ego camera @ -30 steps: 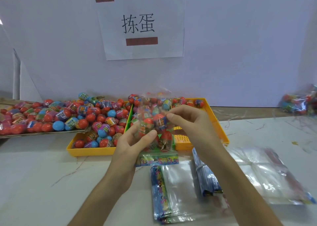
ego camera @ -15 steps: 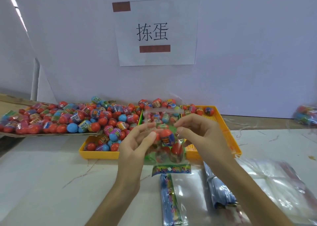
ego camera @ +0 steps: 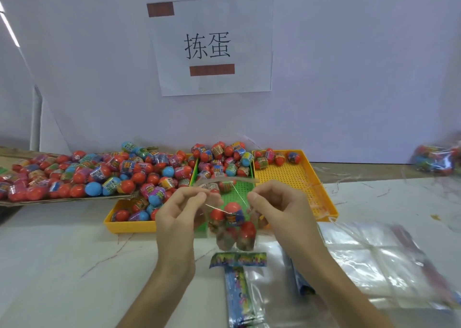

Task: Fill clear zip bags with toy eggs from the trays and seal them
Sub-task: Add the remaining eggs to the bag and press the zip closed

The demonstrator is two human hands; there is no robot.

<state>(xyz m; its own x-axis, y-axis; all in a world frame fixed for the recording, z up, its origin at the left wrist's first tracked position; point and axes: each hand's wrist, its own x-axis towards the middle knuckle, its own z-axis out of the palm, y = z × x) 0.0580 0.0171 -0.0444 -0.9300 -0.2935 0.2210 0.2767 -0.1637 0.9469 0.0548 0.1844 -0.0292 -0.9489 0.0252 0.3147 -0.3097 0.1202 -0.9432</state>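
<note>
A clear zip bag (ego camera: 233,230) with several red and coloured toy eggs inside hangs above the table between my hands. My left hand (ego camera: 179,213) pinches the bag's top edge on the left, and my right hand (ego camera: 277,208) pinches it on the right. The bag's printed bottom strip (ego camera: 238,260) hangs just over the table. Behind the bag lie a yellow tray (ego camera: 129,225) heaped with eggs, a green tray (ego camera: 237,190) and a nearly bare yellow tray (ego camera: 287,178) with a few eggs at its back.
A flat board (ego camera: 62,199) piled with eggs reaches off to the left. Empty clear bags (ego camera: 369,260) lie at the right, another printed bag (ego camera: 239,300) lies below my hands. Filled bags (ego camera: 436,160) sit at the far right against the wall.
The bag has dropped lower in my hands so the eggs sit at its bottom. My hands have moved apart along its top edge. The camera has tilted up slightly.
</note>
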